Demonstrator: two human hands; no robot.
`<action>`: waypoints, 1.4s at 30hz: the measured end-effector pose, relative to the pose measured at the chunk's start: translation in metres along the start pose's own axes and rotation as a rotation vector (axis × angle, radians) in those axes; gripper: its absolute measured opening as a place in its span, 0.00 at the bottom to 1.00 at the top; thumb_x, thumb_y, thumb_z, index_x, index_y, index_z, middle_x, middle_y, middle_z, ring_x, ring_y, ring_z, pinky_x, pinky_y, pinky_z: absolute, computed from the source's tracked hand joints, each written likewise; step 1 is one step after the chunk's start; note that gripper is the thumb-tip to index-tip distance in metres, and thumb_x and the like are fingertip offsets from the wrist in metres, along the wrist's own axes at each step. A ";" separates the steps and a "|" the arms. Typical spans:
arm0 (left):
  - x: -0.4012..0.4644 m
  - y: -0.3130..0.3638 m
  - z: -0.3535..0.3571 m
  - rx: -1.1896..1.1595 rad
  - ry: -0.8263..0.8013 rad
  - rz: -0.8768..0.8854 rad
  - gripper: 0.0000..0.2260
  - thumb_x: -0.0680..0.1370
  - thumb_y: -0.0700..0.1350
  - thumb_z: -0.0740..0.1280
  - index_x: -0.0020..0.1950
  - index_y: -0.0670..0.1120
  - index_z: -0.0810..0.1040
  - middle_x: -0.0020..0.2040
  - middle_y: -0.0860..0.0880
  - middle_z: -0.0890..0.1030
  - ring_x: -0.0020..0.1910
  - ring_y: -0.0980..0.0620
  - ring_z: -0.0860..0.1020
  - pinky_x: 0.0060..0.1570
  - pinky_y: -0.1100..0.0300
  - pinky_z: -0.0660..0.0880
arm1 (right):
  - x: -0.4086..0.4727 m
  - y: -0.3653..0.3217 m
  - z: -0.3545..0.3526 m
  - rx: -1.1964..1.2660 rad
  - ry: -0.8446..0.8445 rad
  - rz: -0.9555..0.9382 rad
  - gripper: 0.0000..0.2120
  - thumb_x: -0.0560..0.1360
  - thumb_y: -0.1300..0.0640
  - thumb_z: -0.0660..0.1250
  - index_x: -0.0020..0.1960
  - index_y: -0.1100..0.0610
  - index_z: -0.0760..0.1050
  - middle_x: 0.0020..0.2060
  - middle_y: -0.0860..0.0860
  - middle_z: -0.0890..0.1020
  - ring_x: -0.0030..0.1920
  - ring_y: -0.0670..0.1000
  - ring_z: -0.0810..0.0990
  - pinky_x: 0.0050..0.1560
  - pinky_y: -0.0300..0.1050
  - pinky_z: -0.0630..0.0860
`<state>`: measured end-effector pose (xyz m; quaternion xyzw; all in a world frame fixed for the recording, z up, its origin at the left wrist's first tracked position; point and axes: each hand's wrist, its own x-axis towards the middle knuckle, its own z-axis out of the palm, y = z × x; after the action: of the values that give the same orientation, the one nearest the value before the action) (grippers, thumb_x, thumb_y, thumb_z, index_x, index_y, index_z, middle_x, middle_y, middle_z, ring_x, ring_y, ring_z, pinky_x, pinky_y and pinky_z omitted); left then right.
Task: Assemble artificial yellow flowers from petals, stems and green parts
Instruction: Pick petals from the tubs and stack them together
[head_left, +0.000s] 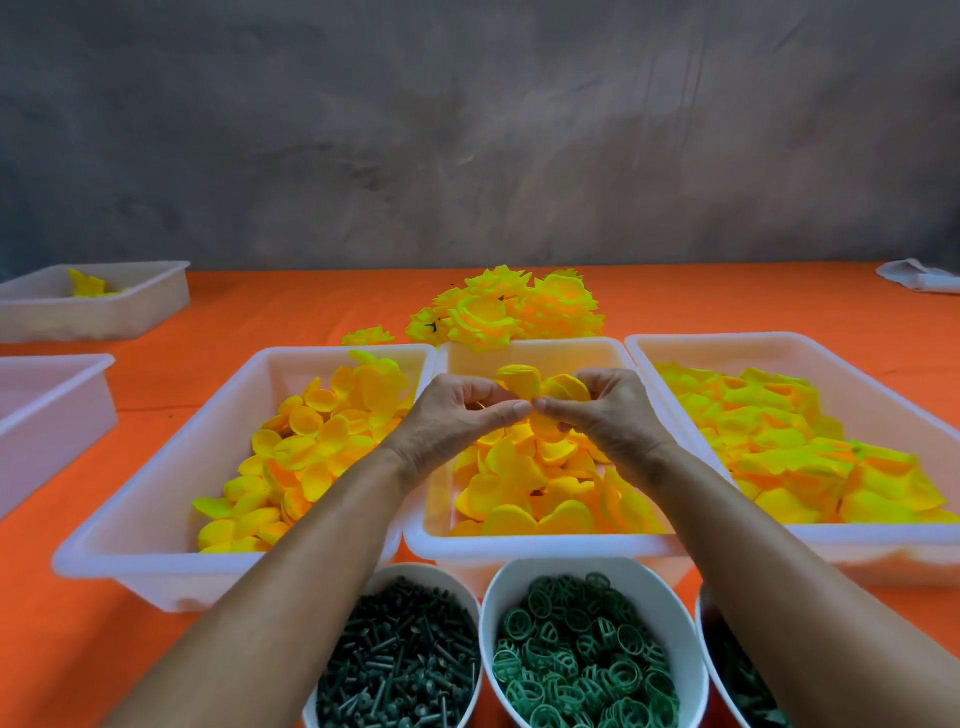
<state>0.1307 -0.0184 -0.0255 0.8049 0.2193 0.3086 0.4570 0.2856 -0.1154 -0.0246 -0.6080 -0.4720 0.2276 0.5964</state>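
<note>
left hand (457, 415): mine, above the middle tray (519, 545), fingers curled, pinching a yellow petal (545, 426).
right hand (608, 410): pinching the same petal, thumbs touching.
finished flowers (511, 309): piled just behind the middle tray.
ring bowl (592, 649): in front of it.

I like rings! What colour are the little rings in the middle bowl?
Green. The rings fill the white bowl, seen in the head view.

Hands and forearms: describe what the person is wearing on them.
Nothing is worn: the left hand and right hand are bare, with no gloves, rings, watch or bracelet visible. Both forearms are uncovered as far as the frame's edge, with no sleeves in view.
</note>
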 end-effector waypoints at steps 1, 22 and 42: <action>0.000 0.001 0.000 0.003 -0.021 -0.006 0.02 0.73 0.49 0.71 0.42 0.52 0.83 0.34 0.58 0.82 0.35 0.65 0.77 0.36 0.72 0.72 | 0.000 0.001 0.001 -0.032 -0.001 -0.013 0.09 0.67 0.62 0.76 0.34 0.63 0.77 0.26 0.54 0.77 0.28 0.49 0.74 0.31 0.42 0.71; -0.002 0.002 0.000 0.044 -0.054 -0.079 0.19 0.66 0.57 0.72 0.39 0.40 0.82 0.31 0.49 0.78 0.30 0.57 0.72 0.33 0.63 0.68 | -0.006 -0.005 0.019 -0.736 -0.057 -0.338 0.26 0.66 0.49 0.77 0.27 0.49 0.58 0.27 0.50 0.69 0.31 0.53 0.63 0.31 0.45 0.59; 0.002 -0.003 -0.004 -0.109 0.183 -0.070 0.15 0.73 0.28 0.63 0.40 0.47 0.79 0.36 0.48 0.79 0.30 0.55 0.76 0.25 0.65 0.72 | -0.003 -0.008 0.010 0.110 -0.185 0.093 0.03 0.75 0.64 0.67 0.43 0.59 0.76 0.32 0.53 0.83 0.30 0.49 0.83 0.28 0.38 0.76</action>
<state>0.1292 -0.0129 -0.0263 0.7391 0.2710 0.3759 0.4888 0.2738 -0.1137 -0.0200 -0.5720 -0.4831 0.3359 0.5715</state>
